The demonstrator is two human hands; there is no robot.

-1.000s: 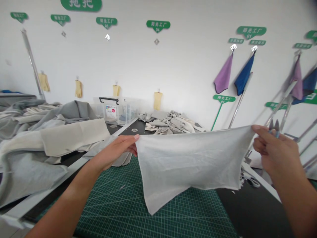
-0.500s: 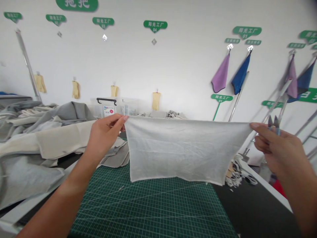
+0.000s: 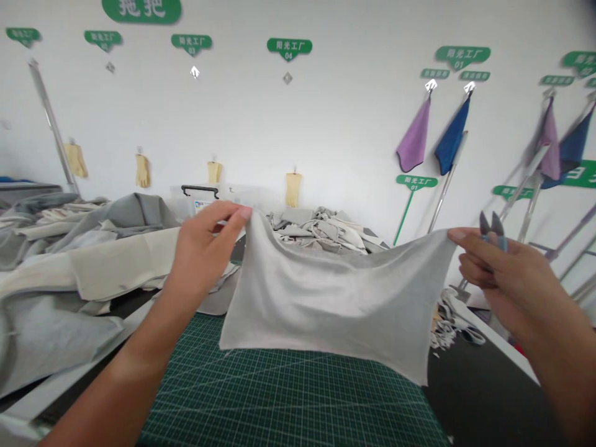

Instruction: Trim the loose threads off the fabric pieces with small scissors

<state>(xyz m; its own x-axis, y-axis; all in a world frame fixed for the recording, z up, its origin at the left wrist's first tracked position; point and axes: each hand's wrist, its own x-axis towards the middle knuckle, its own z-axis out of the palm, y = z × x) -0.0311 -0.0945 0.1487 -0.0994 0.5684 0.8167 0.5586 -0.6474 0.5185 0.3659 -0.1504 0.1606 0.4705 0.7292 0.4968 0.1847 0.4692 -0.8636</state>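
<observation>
A pale grey piece of cloth (image 3: 335, 304) hangs between my hands, its top edge sagging in the middle. My left hand (image 3: 207, 242) pinches the upper left corner between thumb and fingers. At the upper right corner, my right hand (image 3: 507, 270) is closed on the fabric and also keeps a small pair of thread snips (image 3: 493, 231) in its grip, blades pointing up. Below the cloth lies a green cutting mat (image 3: 298, 403) with a white grid.
Heaped grey and cream fabric (image 3: 125, 261) covers the left side. A pile of cloth scraps (image 3: 330, 230) lies behind, near a clear plastic box (image 3: 198, 195). More offcuts (image 3: 444, 326) sit right of the mat. Gloves, cloths and poles line the white wall.
My hands have come closer together, so the taut top edge now sags and the cloth's lower edge swings lower and nearer. The scrap pile behind shows more.
</observation>
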